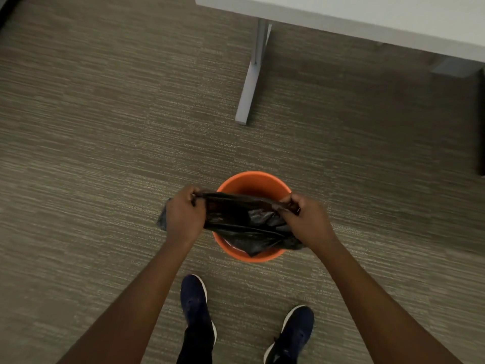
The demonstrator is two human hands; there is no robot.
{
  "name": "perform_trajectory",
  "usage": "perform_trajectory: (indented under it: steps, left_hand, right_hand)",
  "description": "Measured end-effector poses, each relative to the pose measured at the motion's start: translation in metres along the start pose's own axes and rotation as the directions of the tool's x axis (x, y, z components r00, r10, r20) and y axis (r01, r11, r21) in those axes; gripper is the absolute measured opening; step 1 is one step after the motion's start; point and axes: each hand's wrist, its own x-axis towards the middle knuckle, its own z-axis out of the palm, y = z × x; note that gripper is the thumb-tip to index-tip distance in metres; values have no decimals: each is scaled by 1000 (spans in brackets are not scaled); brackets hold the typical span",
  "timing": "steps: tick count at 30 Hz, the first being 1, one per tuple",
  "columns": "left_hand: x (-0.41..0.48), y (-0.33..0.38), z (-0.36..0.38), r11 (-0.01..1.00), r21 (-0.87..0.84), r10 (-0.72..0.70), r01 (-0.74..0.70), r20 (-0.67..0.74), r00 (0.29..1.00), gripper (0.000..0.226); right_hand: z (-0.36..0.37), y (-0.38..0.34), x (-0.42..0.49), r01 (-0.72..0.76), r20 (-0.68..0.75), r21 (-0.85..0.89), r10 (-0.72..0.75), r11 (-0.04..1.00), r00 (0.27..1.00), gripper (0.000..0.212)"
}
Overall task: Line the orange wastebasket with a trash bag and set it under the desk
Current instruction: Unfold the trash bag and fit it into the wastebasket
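Observation:
An orange wastebasket (252, 181) stands upright on the carpet just in front of my feet. Over its mouth I hold a black trash bag (241, 219), stretched sideways between both hands. My left hand (183, 214) grips the bag's left edge, outside the basket's left rim. My right hand (305, 219) grips the bag's right edge above the right rim. The bag's lower part hangs crumpled inside the basket and hides most of its interior. The white desk (367, 19) is at the upper right, well beyond the basket.
A grey desk leg with a long floor foot (249, 85) stands on the carpet beyond the basket. A dark upright object (481, 122) sits at the right edge. My two dark shoes (195, 300) are planted just behind the basket. Grey-brown carpet (91, 127) spreads to the left.

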Motion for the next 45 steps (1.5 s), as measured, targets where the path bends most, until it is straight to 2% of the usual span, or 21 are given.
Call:
perform_trajectory:
  steps: [3, 5, 7, 10, 14, 16, 18, 19, 21, 25, 31, 33, 34, 35, 37, 38, 40, 41, 42, 43, 45]
  left_hand:
    - [3, 0, -1, 921, -250, -323, 298, -68, 944, 21]
    - [10, 1, -1, 619, -567, -605, 543, 96, 790, 25]
    - [16, 1, -4, 232, -712, -707, 663, 345, 618, 28]
    - [20, -6, 0, 70, -688, -678, 722, 498, 541, 34]
    - [12, -2, 0, 227, -576, -588, 785, 562, 582, 25]
    - [8, -6, 0, 529, -461, -523, 713, 484, 701, 20]
    - [7, -14, -5, 910, -102, -350, 402, 329, 877, 15]
    - [6, -17, -8, 969, 75, -249, 237, 286, 925, 27]
    - [4, -21, -15, 975, 194, -157, 105, 271, 950, 46]
    - [4, -12, -23, 989, 79, -135, 122, 184, 974, 45]
    - [12, 64, -46, 910, -271, -297, 314, 102, 949, 26]
    - [10, 94, -57, 900, -409, -178, 153, -23, 984, 26]
    - [8, 108, -65, 893, -450, -86, 4, -161, 983, 25]
    - [4, 119, -72, 872, -456, 24, -179, -327, 945, 24]
    - [-5, 125, -71, 794, -308, 278, -524, -584, 763, 25]
    - [-10, 118, -62, 776, -195, 393, -600, -596, 701, 22]
    - [-20, 90, -30, 872, 36, 479, -489, -268, 836, 27]
    - [-24, 69, -10, 904, 221, 364, -365, 49, 930, 37]
    - [-27, 45, 6, 879, 390, 160, -273, 300, 941, 42]
    - [-28, 27, 14, 864, 466, -17, -190, 405, 914, 43]
    - [-19, 8, 16, 944, 327, -157, 32, 365, 917, 37]
  right_hand:
    - [-3, 10, -4, 115, -16, -210, -121, 971, 992, 6]
    - [-5, 19, -6, 79, -85, -193, -97, 978, 992, 10]
    - [-8, 27, -7, 17, -152, -125, -37, 992, 988, 13]
    - [-10, 36, -9, -213, -189, 203, 252, 956, 949, 21]
    - [-12, 39, -5, -425, 53, 767, 612, 482, 789, 19]
    - [-16, 42, 0, -430, 150, 856, 658, 287, 738, 21]
    - [-21, 44, 4, -443, 207, 877, 691, 183, 693, 25]
    - [-23, 43, 6, -462, 220, 870, 704, 171, 675, 29]
    - [-27, 40, 5, -481, 182, 846, 720, 233, 669, 32]
    - [-39, 24, -4, -497, -70, 566, 639, 657, 766, 45]
    - [-71, -35, -5, -431, 78, 509, 459, 745, 885, 43]
    - [-84, -64, -11, -120, -155, 611, 267, 782, 951, 33]
    - [-87, -77, -18, 104, -364, 568, 135, 817, 922, 28]
    - [-88, -89, -26, 313, -570, 406, -30, 859, 821, 25]
    - [-76, -90, -38, 487, -703, 7, -342, 873, 623, 31]
    - [-65, -83, -41, 433, -637, -100, -392, 896, 664, 51]
    - [-41, -50, -37, 144, -173, -324, -208, 935, 963, 85]
    - [-28, -29, -36, 57, 97, -512, -9, 857, 995, 80]
    - [-21, -10, -36, 45, 239, -632, 140, 774, 961, 63]
    - [-21, 3, -35, 42, 276, -670, 196, 741, 941, 48]
    - [-29, 19, -29, -27, 183, -637, 185, 770, 965, 38]
